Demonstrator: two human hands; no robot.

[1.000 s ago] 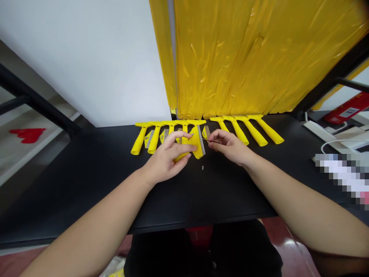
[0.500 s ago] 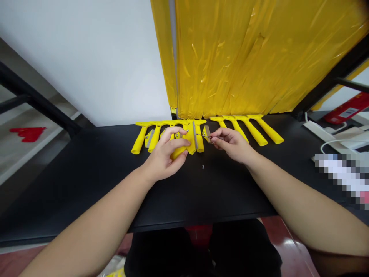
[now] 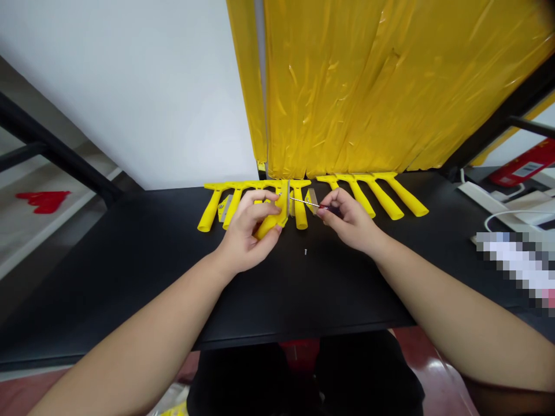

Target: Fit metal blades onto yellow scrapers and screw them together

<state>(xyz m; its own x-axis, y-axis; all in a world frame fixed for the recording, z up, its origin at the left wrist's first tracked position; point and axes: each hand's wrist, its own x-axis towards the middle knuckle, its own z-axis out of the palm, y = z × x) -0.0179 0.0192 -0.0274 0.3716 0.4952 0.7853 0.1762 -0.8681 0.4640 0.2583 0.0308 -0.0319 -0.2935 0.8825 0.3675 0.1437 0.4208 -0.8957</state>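
My left hand [image 3: 251, 231] is closed around a yellow scraper [image 3: 281, 209] with a straight grey strip along its head, which is turned to the right. Between the fingers of my right hand [image 3: 349, 218] is a screwdriver [image 3: 323, 207] with a dark red handle. Its thin shaft points left, and the tip is at the scraper's head; whether it sits in a screw cannot be made out. A small screw [image 3: 306, 252] lies on the black table in front of the hands. Behind them, several yellow T-shaped handles [image 3: 210, 209] lie in a row, partly hidden by my left hand.
Small yellow pieces with metal edges [image 3: 312, 199] lie among the handles. More T-shaped handles [image 3: 390, 196] rest to the right on the black table [image 3: 347, 289]. A white panel [image 3: 173, 98] and yellow sheeting [image 3: 368, 86] stand behind. White items and a cable [image 3: 511, 212] are at the right.
My left hand has tilted the scraper so that its head shows more edge-on. The screwdriver remains at the head, with more of its red handle showing.
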